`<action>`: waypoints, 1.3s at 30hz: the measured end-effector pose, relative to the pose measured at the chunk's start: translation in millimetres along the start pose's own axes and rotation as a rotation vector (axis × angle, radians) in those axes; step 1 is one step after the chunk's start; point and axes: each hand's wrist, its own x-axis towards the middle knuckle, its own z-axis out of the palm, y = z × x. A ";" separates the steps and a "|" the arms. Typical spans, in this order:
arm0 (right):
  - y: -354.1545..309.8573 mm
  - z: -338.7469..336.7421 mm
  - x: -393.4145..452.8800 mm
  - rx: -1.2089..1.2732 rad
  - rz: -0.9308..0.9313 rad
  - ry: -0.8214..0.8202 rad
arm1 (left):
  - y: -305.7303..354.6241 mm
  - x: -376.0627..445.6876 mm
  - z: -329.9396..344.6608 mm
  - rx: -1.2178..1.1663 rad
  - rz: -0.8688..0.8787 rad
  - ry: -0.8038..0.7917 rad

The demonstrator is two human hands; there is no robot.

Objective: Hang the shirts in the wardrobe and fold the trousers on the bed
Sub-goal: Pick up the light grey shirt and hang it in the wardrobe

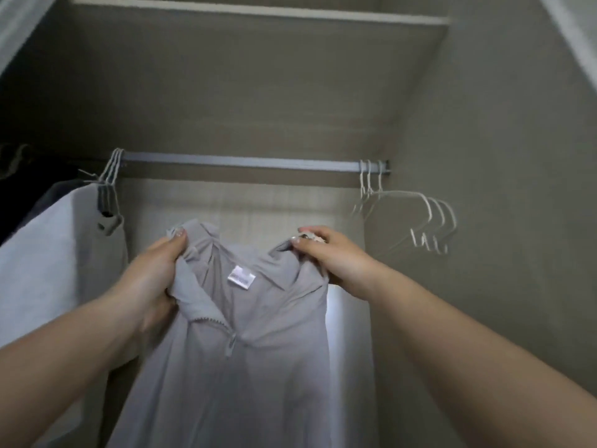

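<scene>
I hold up a light grey shirt [239, 367] with a zip collar and a white label, inside the open wardrobe below the grey rail [245, 161]. My left hand [155, 270] grips the left side of its collar. My right hand [326, 253] pinches the right shoulder of the shirt. The shirt hangs down from both hands with its front facing me. I cannot tell whether a hanger is inside it.
Three bare white hangers [416, 218] hang at the rail's right end. At the left end hang a pale grey garment [48, 253] and darker clothes [19, 192] on hangers. A shelf [258, 11] runs above, and the wardrobe's side wall [500, 156] stands on the right.
</scene>
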 end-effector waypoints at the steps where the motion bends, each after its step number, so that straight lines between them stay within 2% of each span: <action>1: -12.1 -8.5 3.3 -0.132 -0.031 0.036 | -1.8 8.3 6.3 -0.015 0.000 -0.030; 4: -48.1 -34.4 10.1 -0.420 -0.159 0.129 | -4.0 26.6 20.7 -0.037 0.004 -0.098; 5: -56.2 -43.1 12.4 -0.604 -0.206 0.170 | -5.1 31.5 23.7 -0.037 -0.003 -0.111; 8: -72.0 -65.3 15.1 -1.496 -0.279 0.353 | -10.6 36.2 33.9 -0.038 -0.008 -0.172; 10: -79.6 -75.4 16.2 -1.866 -0.257 0.426 | -11.8 37.9 38.7 -0.043 -0.009 -0.194; 12: -85.3 -82.2 15.9 -1.979 -0.117 0.479 | -9.9 38.8 40.4 -0.060 0.002 -0.205; 15: -90.3 -91.5 11.7 -1.969 0.133 0.515 | -9.4 39.8 38.6 -0.061 -0.006 -0.227; 19: -88.7 -102.8 9.2 -1.986 0.184 0.515 | -4.7 39.1 29.7 -0.035 -0.013 -0.250; 28: -65.4 -112.3 17.9 -1.970 0.102 0.541 | -3.1 37.7 11.0 0.014 -0.019 -0.230; 33: -65.8 -112.1 27.0 -1.642 -0.013 0.679 | -1.4 35.3 7.9 0.031 -0.037 -0.208; 39: -60.3 -104.7 34.9 -1.393 -0.100 0.725 | -5.0 36.3 -5.6 0.064 -0.070 -0.164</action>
